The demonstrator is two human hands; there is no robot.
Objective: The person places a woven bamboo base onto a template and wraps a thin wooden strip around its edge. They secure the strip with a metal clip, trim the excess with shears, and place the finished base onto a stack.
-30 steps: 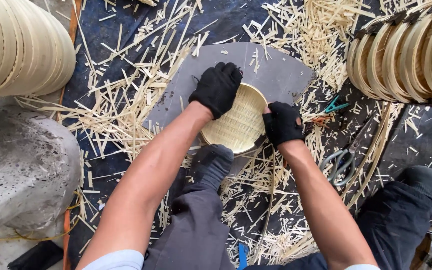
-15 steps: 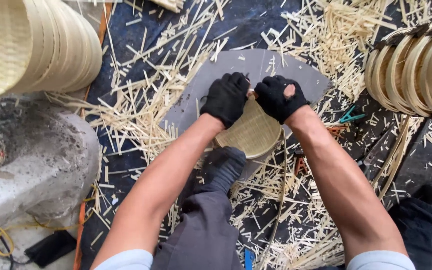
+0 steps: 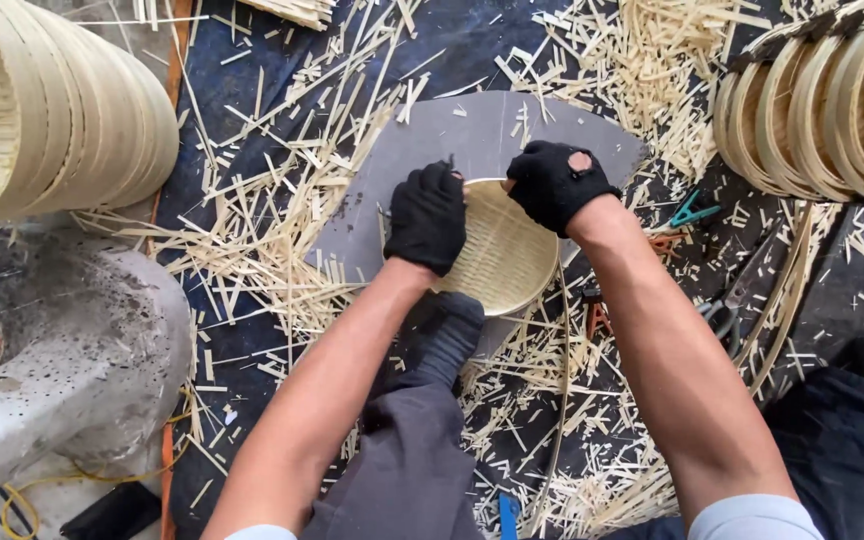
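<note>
On grey board (image 3: 472, 135): both hands (image 3: 430, 217) (image 3: 555, 184) grip basket (image 3: 502, 262); offcuts (image 3: 262, 250) ard., scissors (image 3: 694, 210) prob. nearby.

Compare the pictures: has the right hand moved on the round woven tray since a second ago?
Yes. The right hand has gone from the side rim of the woven tray to its far edge, over the grey board, nearer the left hand.

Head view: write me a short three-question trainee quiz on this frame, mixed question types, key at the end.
1. True or false: both gloved hands grip the round woven bamboo tray.
2. Which hand's glove has a hole on its back? A) left hand B) right hand
3. What does the tray rest on: the grey board, the dark tarp, or the stone block?

Key: 1 true; 2 B; 3 the grey board, with a dark-socked foot braced at the tray's near edge.
</note>
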